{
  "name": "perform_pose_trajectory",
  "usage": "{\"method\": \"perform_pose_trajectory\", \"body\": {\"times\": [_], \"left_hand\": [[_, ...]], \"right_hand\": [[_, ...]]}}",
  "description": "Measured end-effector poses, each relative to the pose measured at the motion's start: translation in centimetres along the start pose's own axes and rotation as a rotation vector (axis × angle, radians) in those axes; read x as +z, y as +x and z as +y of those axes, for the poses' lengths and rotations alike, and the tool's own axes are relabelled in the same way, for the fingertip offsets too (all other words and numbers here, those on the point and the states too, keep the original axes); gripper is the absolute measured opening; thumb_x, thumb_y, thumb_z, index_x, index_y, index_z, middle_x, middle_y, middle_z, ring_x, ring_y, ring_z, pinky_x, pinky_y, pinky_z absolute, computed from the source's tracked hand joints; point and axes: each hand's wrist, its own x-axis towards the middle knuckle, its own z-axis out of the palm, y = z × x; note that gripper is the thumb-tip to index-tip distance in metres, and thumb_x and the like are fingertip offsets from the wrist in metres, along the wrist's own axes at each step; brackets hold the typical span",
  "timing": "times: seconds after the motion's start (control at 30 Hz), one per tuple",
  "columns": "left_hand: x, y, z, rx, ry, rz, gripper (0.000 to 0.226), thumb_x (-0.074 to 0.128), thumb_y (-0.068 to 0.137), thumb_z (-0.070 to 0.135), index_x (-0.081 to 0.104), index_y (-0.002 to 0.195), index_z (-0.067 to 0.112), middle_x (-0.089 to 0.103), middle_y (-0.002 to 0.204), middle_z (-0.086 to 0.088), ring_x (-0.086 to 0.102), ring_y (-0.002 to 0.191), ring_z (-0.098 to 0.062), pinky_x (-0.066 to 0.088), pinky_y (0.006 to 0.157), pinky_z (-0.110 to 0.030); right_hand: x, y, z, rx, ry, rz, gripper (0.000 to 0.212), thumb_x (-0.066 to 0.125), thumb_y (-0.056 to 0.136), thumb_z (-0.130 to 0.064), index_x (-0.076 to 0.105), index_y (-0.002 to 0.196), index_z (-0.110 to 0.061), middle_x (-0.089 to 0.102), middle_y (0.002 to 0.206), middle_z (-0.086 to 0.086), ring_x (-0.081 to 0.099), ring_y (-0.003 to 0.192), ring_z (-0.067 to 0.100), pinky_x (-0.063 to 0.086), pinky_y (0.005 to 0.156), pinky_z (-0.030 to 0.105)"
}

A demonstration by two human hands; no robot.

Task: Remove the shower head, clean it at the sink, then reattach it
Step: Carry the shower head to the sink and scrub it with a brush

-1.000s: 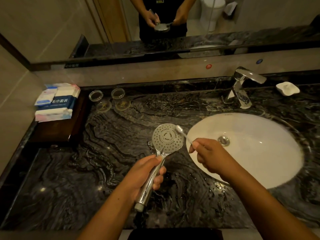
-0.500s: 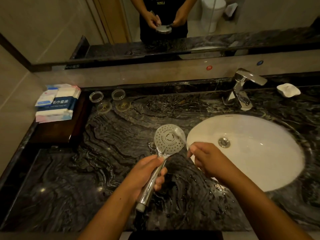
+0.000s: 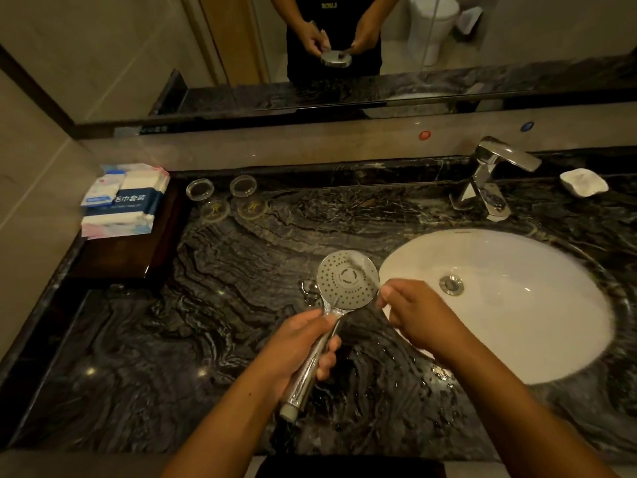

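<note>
Dark marble counter, bare stretch at left | white sink at right | left hand wrapped around shower head handle, face up, just beside sink rim | right hand pinching blurred toothbrush across face | faucet well apart behind.

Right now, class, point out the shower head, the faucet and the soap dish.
shower head (image 3: 346, 279): head view, on its perforated face.
faucet (image 3: 506, 157): head view, on its lever.
soap dish (image 3: 583, 181): head view, on its white middle.

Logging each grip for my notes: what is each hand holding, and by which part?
Left hand: shower head, by its chrome handle. Right hand: a thin brush, blurred, by its handle end.
</note>
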Motion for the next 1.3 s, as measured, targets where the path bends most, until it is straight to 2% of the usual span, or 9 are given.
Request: {"method": "perform_pose_trajectory", "body": {"times": [0.2, 0.33, 0.47, 0.6, 0.73, 0.87, 1.0, 1.13, 1.3], "left_hand": [[-0.3, -0.3, -0.3, 0.031, 0.024, 0.001, 0.008, 0.05, 0.1, 0.016, 0.05, 0.1, 0.009, 0.053, 0.067, -0.01, 0.043, 0.039, -0.012, 0.037, 0.033, -0.019], [-0.4, -0.4, -0.5, 0.022, 0.058, 0.006, 0.011, 0.052, 0.099, 0.018, 0.052, 0.099, 0.007, 0.054, 0.066, -0.009, 0.044, 0.04, -0.013, 0.038, 0.034, -0.02], [0.1, -0.3, -0.4, 0.031, 0.048, 0.0, 0.01, 0.051, 0.1, 0.017, 0.053, 0.095, 0.009, 0.053, 0.066, -0.009, 0.043, 0.039, -0.013, 0.036, 0.033, -0.019], [0.0, -0.3, -0.5, 0.024, 0.067, 0.009, 0.011, 0.052, 0.1, 0.018, 0.052, 0.098, 0.008, 0.054, 0.065, -0.009, 0.043, 0.04, -0.013, 0.037, 0.034, -0.019], [0.1, -0.6, -0.6, 0.042, 0.076, 0.001, 0.01, 0.051, 0.1, 0.017, 0.05, 0.097, 0.007, 0.053, 0.066, -0.01, 0.043, 0.039, -0.013, 0.037, 0.033, -0.02], [0.0, -0.6, -0.5, 0.044, 0.093, 0.006, 0.011, 0.052, 0.1, 0.017, 0.053, 0.1, 0.006, 0.054, 0.067, -0.01, 0.044, 0.04, -0.014, 0.038, 0.034, -0.02], [0.3, -0.4, -0.5, 0.066, 0.1, -0.006, 0.009, 0.052, 0.1, 0.017, 0.051, 0.1, 0.008, 0.054, 0.067, -0.009, 0.044, 0.04, -0.013, 0.038, 0.034, -0.02], [-0.1, -0.5, -0.7, 0.067, 0.105, 0.004, 0.011, 0.052, 0.1, 0.017, 0.053, 0.102, 0.006, 0.054, 0.067, -0.009, 0.044, 0.04, -0.014, 0.038, 0.035, -0.02], [-0.4, -0.5, -1.2, 0.065, 0.126, 0.018, 0.012, 0.052, 0.1, 0.017, 0.052, 0.099, 0.006, 0.054, 0.066, -0.01, 0.044, 0.041, -0.014, 0.039, 0.035, -0.022]], "right_hand": [[-0.4, 0.2, 0.5, 0.023, 0.014, 0.065, 0.033, 0.043, 0.104, -0.02, 0.067, 0.083, -0.011, 0.051, 0.054, -0.006, 0.038, 0.035, -0.002, 0.028, 0.04, 0.014], [-0.5, -1.1, 0.0, 0.04, 0.029, -0.353, 0.035, 0.044, 0.106, -0.025, 0.07, 0.092, -0.005, 0.046, 0.047, -0.01, 0.036, 0.037, 0.002, 0.028, 0.039, 0.015], [-0.4, 0.3, 0.3, 0.024, 0.085, 0.038, 0.036, 0.042, 0.105, -0.021, 0.067, 0.081, -0.011, 0.047, 0.042, -0.009, 0.036, 0.033, -0.003, 0.028, 0.042, 0.018], [-0.4, -0.4, -0.3, 0.026, 0.051, -0.221, 0.037, 0.044, 0.106, -0.024, 0.069, 0.086, -0.005, 0.044, 0.045, -0.009, 0.034, 0.034, 0.001, 0.027, 0.037, 0.015], [-0.9, 0.3, -0.1, 0.035, 0.063, 0.043, 0.034, 0.043, 0.104, -0.02, 0.065, 0.078, -0.012, 0.049, 0.052, -0.007, 0.038, 0.032, -0.003, 0.028, 0.041, 0.017], [-0.2, -1.3, -0.5, 0.02, -0.034, -0.366, 0.035, 0.045, 0.106, -0.025, 0.068, 0.086, -0.008, 0.048, 0.05, -0.01, 0.038, 0.036, -0.002, 0.03, 0.039, 0.013], [0.2, 0.0, -0.2, 0.013, 0.123, 0.053, 0.036, 0.042, 0.104, -0.02, 0.065, 0.077, -0.012, 0.048, 0.049, -0.008, 0.037, 0.033, -0.003, 0.027, 0.036, 0.013], [0.2, -0.9, -0.7, 0.035, 0.002, -0.25, 0.036, 0.045, 0.105, -0.026, 0.069, 0.086, -0.007, 0.049, 0.048, -0.008, 0.039, 0.035, 0.0, 0.03, 0.038, 0.015], [0.3, 0.1, -0.7, 0.047, 0.025, -0.062, 0.035, 0.044, 0.104, -0.023, 0.064, 0.077, -0.014, 0.05, 0.053, -0.007, 0.04, 0.035, -0.001, 0.03, 0.04, 0.015]]}}
